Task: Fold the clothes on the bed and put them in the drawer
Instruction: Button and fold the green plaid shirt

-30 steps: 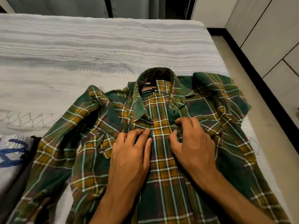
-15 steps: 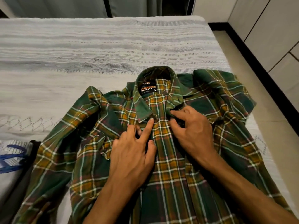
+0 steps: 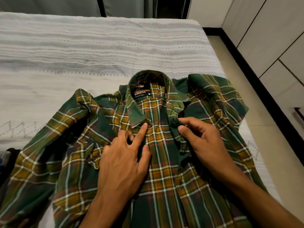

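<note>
A green, yellow and white plaid shirt point(image 3: 164, 178) lies front-up on the white bed point(image 3: 98, 55), collar away from me, its black neck label point(image 3: 141, 92) showing. The sleeves are spread out and rumpled on both sides. My left hand point(image 3: 121, 162) rests on the chest left of the placket, index finger stretched to the left collar tip. My right hand point(image 3: 205, 145) pinches the right front edge just below the collar between thumb and index finger. The shirt's front is open at the neck.
Other clothes point(image 3: 8, 155) peek in at the left edge of the bed. To the right run a strip of beige floor point(image 3: 238, 83) and pale cabinet doors point(image 3: 271, 38). Grey curtains point(image 3: 65, 5) hang behind the bed.
Both hands moved up the front toward the collar. My left index finger now reaches the collar tip. My right hand went from lying on the fabric to pinching the front edge.
</note>
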Demonstrator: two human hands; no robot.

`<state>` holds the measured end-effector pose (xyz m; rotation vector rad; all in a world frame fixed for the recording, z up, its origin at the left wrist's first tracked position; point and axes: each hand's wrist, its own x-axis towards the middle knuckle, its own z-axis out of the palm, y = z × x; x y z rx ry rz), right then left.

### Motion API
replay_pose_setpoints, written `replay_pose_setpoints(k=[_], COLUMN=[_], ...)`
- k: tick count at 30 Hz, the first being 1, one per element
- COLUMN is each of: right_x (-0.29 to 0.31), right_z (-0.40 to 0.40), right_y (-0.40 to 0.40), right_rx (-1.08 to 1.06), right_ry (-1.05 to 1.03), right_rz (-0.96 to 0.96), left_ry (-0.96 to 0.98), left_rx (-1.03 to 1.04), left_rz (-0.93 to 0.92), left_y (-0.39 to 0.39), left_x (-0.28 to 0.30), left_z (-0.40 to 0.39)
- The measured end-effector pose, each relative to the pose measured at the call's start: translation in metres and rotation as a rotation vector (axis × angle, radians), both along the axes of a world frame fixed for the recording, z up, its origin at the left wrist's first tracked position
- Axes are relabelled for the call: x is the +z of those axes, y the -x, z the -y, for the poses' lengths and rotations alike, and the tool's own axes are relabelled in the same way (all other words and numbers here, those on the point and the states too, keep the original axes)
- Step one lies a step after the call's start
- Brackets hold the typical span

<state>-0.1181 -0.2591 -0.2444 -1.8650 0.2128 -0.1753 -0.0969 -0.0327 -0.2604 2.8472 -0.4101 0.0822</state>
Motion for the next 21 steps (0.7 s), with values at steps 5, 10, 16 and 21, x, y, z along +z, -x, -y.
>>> replay_pose_setpoints(k=[5,10,16,21], right_x=[-0.004,0.000,-0.004,-0.002], right_z=[0.001,-0.008,-0.023,-0.009], right_y=[-0.004,-0.009,-0.022,-0.012], right_rx=[0.007,-0.053,-0.203,-0.134], right_ry=[0.070,0.220,0.644,0.326], right_rz=[-0.059,-0.098,-0.039,0.021], left_ry=[-0.016,0.007,0.113,0.245], left_rx=[-0.007,-0.003,-0.002,0.007], left_rz=[0.008,0.024,0.054,0.132], left_y=[0.001,0.001,0.001,0.005], left_x=[-0.001,-0.002,-0.003,-0.005], left_z=[0.002,0.002,0.002,0.003])
